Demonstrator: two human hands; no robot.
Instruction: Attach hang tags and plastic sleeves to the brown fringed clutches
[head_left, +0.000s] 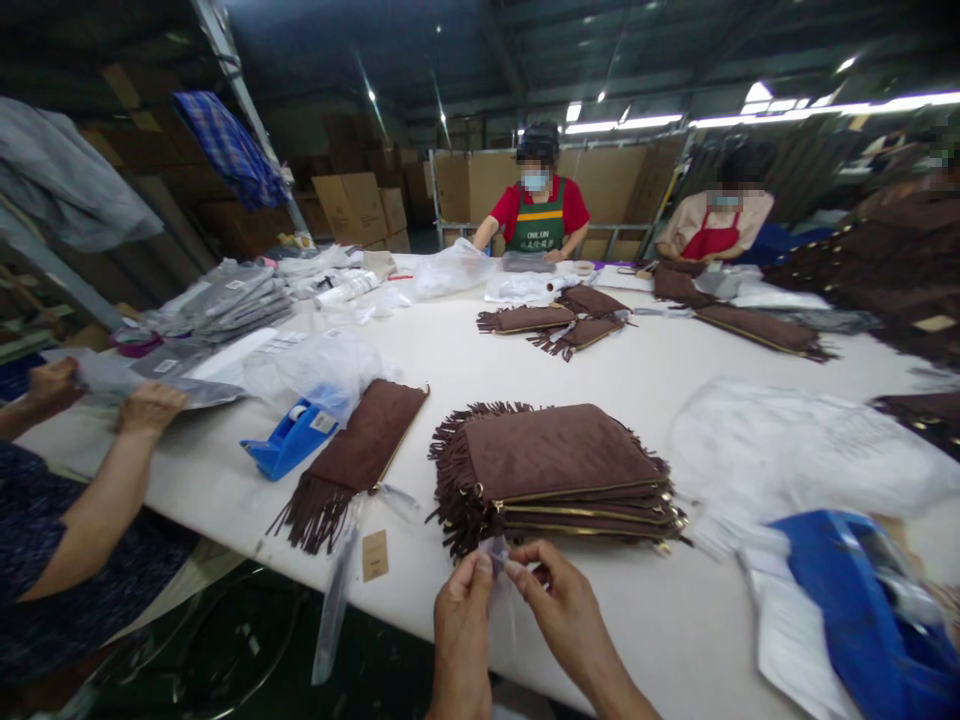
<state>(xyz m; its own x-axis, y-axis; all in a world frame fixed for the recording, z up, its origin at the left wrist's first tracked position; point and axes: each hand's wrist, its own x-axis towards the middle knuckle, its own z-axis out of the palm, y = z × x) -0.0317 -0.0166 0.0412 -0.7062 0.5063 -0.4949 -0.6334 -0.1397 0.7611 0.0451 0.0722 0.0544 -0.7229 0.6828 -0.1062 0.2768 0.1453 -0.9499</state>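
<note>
My left hand [465,620] and my right hand [559,600] meet at the table's front edge, both pinching a small clear plastic piece [495,570] between thumbs and fingers. Just beyond them lies a stack of brown fringed pouches [559,450] with gold zippers; the plastic is close to the zipper pull at its near left corner. Left of the stack rests a single brown fringed pouch [375,430], with a clear plastic strip [337,600] hanging from its zipper end over the table edge. A tan tag [375,555] lies beside that strip.
A blue tape dispenser [289,440] stands at left, a larger blue dispenser [862,600] at near right. Clear plastic bags [810,455] lie at right. A co-worker's hands [150,405] hold a bag at far left. More pouches [585,320] and people are across the table.
</note>
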